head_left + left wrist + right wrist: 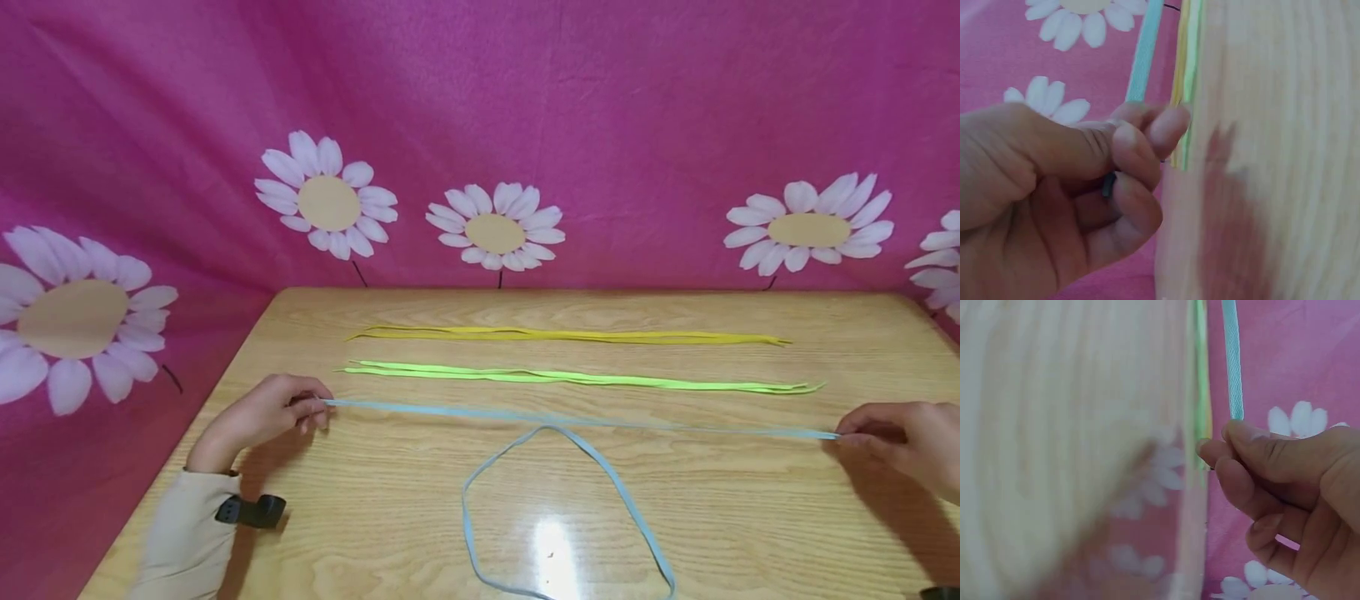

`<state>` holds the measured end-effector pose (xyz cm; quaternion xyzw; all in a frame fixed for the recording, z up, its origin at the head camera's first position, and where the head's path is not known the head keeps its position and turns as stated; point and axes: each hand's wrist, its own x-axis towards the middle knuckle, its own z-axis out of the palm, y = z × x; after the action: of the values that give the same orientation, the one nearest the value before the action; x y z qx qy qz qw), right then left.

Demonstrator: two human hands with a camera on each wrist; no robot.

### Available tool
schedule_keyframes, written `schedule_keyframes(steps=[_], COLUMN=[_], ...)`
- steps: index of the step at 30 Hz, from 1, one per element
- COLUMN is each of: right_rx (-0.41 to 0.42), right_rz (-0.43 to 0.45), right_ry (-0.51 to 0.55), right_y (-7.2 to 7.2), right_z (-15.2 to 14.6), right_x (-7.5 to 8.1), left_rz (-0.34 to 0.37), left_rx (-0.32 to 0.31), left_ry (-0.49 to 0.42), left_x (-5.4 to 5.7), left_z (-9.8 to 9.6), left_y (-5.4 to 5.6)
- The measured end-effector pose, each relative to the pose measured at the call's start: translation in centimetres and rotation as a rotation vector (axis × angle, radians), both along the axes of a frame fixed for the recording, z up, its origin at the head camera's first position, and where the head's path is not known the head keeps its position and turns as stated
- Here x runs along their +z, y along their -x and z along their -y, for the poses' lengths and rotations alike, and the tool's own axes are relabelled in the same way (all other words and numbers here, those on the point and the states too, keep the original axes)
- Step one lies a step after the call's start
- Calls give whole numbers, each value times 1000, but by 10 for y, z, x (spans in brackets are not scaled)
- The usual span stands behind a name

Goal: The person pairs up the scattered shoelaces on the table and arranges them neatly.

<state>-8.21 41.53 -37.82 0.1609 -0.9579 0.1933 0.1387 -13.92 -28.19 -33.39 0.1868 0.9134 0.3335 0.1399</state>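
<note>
A light blue shoelace [450, 411] is stretched almost straight across the table between the two hands. My left hand [273, 408] pinches its left end between thumb and fingers; a small dark tip [1109, 184] shows among the curled fingers in the left wrist view. The right end is pinched by my right hand [903, 442], and the flat woven lace [1234, 369] runs up from those fingertips in the right wrist view. Below the taut stretch, a loose light blue loop [618, 487] lies on the table. I cannot tell whether it belongs to the same lace.
A bright green shoelace [585, 378] lies lengthwise just beyond the blue one, folded into strands. Farther back a yellow shoelace [570, 336] lies parallel to it. The wooden table [360, 517] meets a pink daisy-patterned cloth [637, 125] at the back and left.
</note>
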Motion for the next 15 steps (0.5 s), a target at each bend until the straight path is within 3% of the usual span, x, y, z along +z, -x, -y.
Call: schedule_keyframes(steps=[3, 8, 11, 15], right_rx=[-70, -106, -115, -129], right_rz=[12, 65, 142, 328], right_ry=[-101, -136, -99, 56], right_y=[0, 3, 4, 3], right_z=[1, -1, -5, -11], right_x=[-3, -6, -8, -15], left_rz=[49, 59, 40, 31], left_rx=[107, 235, 271, 298], left_ry=[4, 56, 107, 104], left_x=[-4, -11, -16, -21], left_z=[-1, -5, -6, -6], left_y=[2, 4, 5, 7])
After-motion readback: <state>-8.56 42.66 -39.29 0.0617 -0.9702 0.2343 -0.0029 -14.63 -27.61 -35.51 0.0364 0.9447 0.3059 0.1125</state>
